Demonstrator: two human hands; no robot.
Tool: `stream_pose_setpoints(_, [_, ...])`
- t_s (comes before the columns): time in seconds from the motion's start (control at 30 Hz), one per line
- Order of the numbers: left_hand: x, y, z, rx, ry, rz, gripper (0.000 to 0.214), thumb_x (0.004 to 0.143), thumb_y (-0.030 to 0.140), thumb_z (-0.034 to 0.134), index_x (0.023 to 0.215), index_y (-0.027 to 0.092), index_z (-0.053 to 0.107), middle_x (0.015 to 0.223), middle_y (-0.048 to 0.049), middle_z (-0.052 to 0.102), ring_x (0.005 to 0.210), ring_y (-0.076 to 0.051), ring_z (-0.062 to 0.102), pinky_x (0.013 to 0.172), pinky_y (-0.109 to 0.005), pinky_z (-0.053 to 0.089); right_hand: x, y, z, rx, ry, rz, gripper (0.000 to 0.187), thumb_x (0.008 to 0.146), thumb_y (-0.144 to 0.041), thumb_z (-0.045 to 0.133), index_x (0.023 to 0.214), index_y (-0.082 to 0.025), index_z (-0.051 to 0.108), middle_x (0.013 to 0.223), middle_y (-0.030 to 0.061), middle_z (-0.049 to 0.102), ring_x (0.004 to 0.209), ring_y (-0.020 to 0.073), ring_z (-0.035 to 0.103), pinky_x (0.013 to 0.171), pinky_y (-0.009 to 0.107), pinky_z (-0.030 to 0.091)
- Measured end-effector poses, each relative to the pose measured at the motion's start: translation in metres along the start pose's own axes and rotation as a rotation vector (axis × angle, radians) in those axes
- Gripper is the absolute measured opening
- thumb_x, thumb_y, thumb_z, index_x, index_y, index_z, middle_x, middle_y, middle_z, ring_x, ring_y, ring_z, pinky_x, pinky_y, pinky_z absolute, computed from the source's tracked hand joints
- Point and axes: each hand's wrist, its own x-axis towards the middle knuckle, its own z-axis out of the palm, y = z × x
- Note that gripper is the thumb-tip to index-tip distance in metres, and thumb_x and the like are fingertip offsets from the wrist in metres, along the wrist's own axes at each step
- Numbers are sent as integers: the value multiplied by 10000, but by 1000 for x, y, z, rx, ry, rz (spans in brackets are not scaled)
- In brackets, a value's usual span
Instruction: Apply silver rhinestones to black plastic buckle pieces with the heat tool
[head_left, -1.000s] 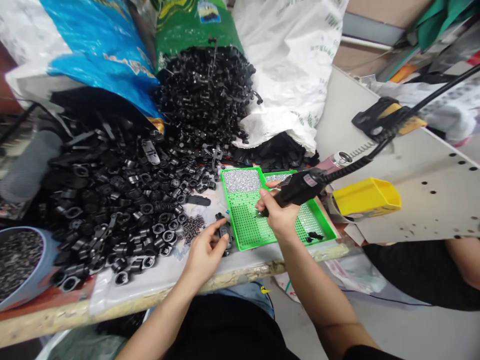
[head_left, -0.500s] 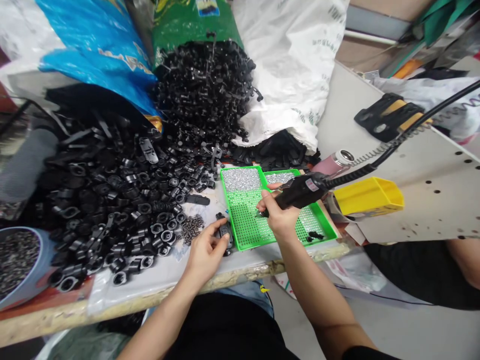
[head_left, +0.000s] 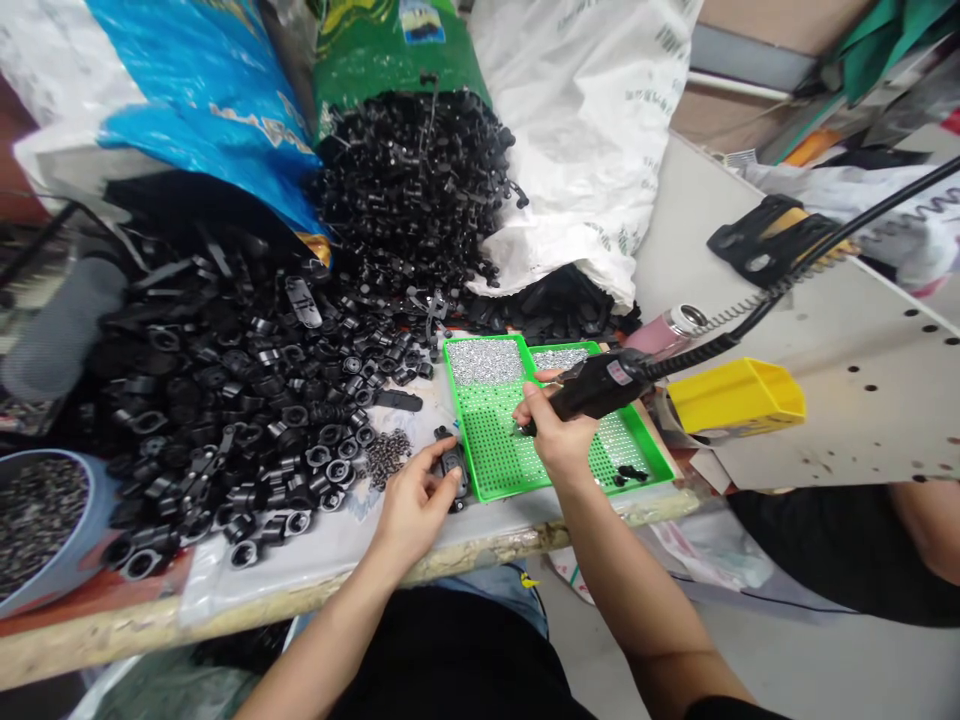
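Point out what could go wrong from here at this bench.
The left hand has finger and thumb on a small black part; if the corded tool in the right hand were brought there and slipped, it might nick those fingers.

The green tray sits near the table's front edge, so a knock could spill its silver pieces.

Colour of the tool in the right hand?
The tool is black; best seen in the head view.
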Motion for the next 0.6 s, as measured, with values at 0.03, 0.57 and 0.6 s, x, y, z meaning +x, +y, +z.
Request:
stream_pose_setpoints(0.03, [0, 0, 0, -1, -1, 0, 521, 899, 409, 613, 1338, 134, 667, 541, 41, 556, 463, -127, 447, 490, -237, 322, 0, 1, 0, 2, -3, 2, 282, 791, -317, 777, 927, -218, 551, 539, -115, 560, 414, 102, 572, 467, 266, 491])
stream_pose_setpoints(0.57, [0, -1, 0, -29, -13, 8, 499, 902, 397, 641, 1336, 153, 671, 546, 48, 555, 480, -131, 460, 494, -230, 341, -45, -43, 13, 121, -267, 30, 271, 882, -277, 725, 1066, -276, 525, 554, -116, 584, 454, 129, 600, 486, 291, 526])
stream_pose_setpoints(0.6, [0, -1, 0, -30, -16, 12, 494, 902, 395, 641, 1332, 153, 672, 553, 46, 562, 478, -128, 455, 488, -228, 332, -51, -42, 15, 134, -303, 50, 279, 881, -282, 733, 1065, -278, 523, 556, -116, 586, 452, 133, 599, 480, 293, 524])
